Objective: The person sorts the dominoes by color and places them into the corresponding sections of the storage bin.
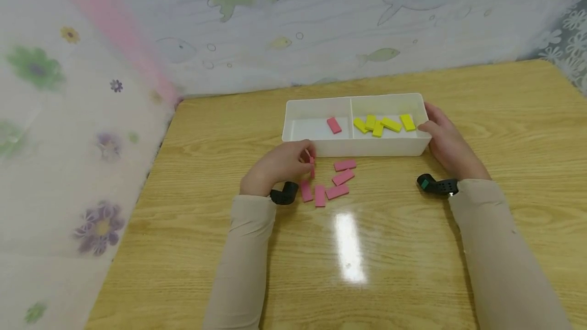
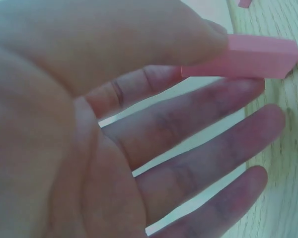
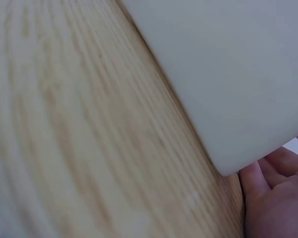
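Pink block (image 1: 312, 168), mid-frame in the head view, just in front of the box (image 1: 390, 147), pinched between thumb and fingers of my left hand (image 1: 281, 164). Right hand (image 1: 444, 139) grips the box's right end. One pink piece (image 1: 334, 125) lies left of the divider (image 1: 351, 118), five yellow pieces (image 1: 391, 125) right of it; five loose pink pieces (image 1: 337, 191) on the table (image 1: 390, 248), just below centre. I judge this mid-transfer, colours kept apart; next move seems to call for a lift over the near side, then release beside the pink piece inside
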A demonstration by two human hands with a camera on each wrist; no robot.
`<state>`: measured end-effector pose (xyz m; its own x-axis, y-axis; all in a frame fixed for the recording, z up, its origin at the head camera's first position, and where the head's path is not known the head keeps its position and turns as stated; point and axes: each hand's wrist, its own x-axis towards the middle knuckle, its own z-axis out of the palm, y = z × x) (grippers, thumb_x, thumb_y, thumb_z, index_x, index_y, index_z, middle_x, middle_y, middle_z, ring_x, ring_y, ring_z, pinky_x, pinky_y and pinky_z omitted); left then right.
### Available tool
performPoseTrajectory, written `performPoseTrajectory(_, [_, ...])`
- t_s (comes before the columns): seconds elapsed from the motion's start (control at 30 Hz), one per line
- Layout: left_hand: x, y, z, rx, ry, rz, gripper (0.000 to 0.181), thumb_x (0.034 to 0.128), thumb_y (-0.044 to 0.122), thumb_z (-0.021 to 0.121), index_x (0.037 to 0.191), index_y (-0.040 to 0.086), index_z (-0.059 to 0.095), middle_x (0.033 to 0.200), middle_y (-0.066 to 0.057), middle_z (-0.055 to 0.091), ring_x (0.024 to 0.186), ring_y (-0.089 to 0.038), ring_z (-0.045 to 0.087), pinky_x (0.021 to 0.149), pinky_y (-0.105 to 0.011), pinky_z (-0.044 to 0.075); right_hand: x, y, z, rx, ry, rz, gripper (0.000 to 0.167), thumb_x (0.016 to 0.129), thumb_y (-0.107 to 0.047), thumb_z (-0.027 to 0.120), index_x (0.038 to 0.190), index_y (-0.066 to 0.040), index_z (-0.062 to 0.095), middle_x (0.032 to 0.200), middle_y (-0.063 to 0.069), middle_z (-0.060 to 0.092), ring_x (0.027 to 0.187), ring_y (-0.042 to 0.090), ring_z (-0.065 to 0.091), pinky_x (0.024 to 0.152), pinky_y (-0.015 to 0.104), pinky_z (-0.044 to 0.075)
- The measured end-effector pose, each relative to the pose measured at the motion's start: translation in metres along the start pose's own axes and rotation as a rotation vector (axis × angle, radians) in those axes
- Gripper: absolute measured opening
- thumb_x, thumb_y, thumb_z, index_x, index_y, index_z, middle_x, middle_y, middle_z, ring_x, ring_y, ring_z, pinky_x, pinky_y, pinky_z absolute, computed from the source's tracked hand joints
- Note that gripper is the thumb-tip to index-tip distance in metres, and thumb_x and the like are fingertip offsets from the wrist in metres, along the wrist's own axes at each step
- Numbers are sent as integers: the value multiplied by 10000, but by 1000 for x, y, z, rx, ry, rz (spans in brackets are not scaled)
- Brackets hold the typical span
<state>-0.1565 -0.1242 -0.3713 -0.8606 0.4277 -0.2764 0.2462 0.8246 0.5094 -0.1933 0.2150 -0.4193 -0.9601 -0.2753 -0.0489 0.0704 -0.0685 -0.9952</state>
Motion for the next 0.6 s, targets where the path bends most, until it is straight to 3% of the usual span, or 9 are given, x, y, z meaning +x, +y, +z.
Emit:
performPoseTrajectory(0.23, [2,0,2,34,14,-4,122,844,202,561,955,178,518,889,13,552,739,-142,518,633,-271,433,1,2,-1,17,-5,-20,589,925,-65,339,1443,-176,82,1480,-33,15,1326,132,12,1068,374,35])
performPoseTrajectory(0.43, [5,0,7,-26,-18,6,84,833,182,597,855,150,523,782,-24,542,640,-151,508,552,-269,423,1,3,-2,13,-6,-18,588,928,-73,339,1444,-180,77,1478,-32,16,1327,132,11,1069,370,46])
performPoseTrajectory(0.6, [6,0,9,-46,-22,30,81,832,182,617,823,142,547,753,-22,537,631,-140,515,565,-260,428,2,1,-2,11,-11,-21,593,928,-74,342,1445,-177,69,1478,-30,23,1327,133,20,1068,367,57])
